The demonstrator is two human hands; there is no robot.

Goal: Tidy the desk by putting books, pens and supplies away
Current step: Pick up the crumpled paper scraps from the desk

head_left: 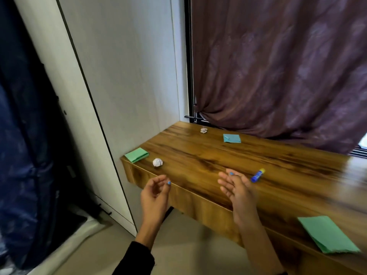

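On the wooden desk (198, 155) lie a folded green paper (136, 155) at the left corner, a crumpled white paper ball (157, 162) beside it, a second small paper ball (203, 130) at the back, a blue folded paper (231, 138), a blue glue stick (257, 175) and a larger green paper (327, 235) at the front right. My left hand (155, 195) hovers before the desk's front edge, fingers loosely curled, holding nothing. My right hand (236, 189) is over the front edge, fingers spread and empty, just left of the glue stick.
A pale cabinet panel (129, 76) rises directly left of the desk. A purple curtain (278, 66) hangs behind it and drapes onto the back edge. Dark fabric (25, 155) hangs at the far left. Beige floor (178, 245) lies below.
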